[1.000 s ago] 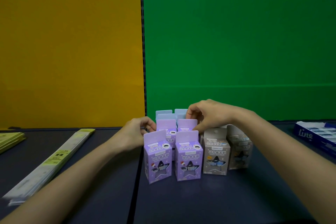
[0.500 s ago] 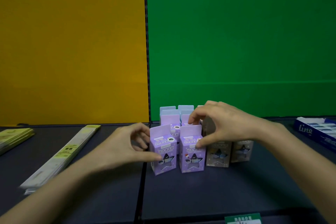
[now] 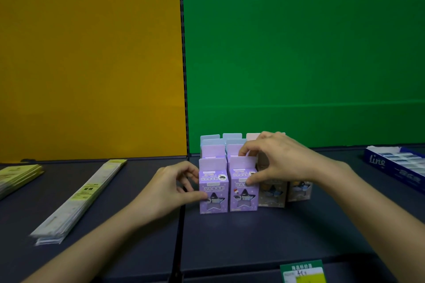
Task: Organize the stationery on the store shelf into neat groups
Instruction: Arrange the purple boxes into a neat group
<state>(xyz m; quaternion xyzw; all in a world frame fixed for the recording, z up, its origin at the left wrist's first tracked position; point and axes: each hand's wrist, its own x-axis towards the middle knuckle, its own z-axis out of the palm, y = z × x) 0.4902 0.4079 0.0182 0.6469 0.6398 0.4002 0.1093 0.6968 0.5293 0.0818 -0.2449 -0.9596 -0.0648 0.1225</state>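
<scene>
Fingers of left hand [image 3: 171, 187] curled loosely, thumb tip touching front face of left purple box [image 3: 213, 190] near the star window, other fingertips at its left side; contact on the far side hidden by the hand, so light pinch-type hold, grip strength can't tell. Right hand [image 3: 279, 163] arches over the group, thumb pressed on front of right purple box [image 3: 243, 188], index tip at its top flap; whether remaining fingers touch anything behind is hidden.

Head view, only view: two purple boxes stand upright side by side at front, touching, on dark shelf [image 3: 253, 236], just right of the shelf seam. Behind them more purple and pale blue boxes [image 3: 210, 139] in rows, only top flaps visible, count unclear. Beige boxes [image 3: 272, 195] stand just right of purple ones, upper parts covered by right hand and wrist; print blurred. Pinkish flap behind the right hand's fingers, mostly occluded.

Far left: yellow packs [image 3: 16, 176] cut off by frame edge. Long flat packs stack [image 3: 80, 197] lies diagonal, near end motion-blurred, labels unreadable. Far right: blue tray [image 3: 395, 165] marked "line", cut off at edge, contents indistinct. Bottom edge: green price tag [image 3: 302, 272] partly cropped, text illegible. Backdrop yellow panel left, green panel right.
</scene>
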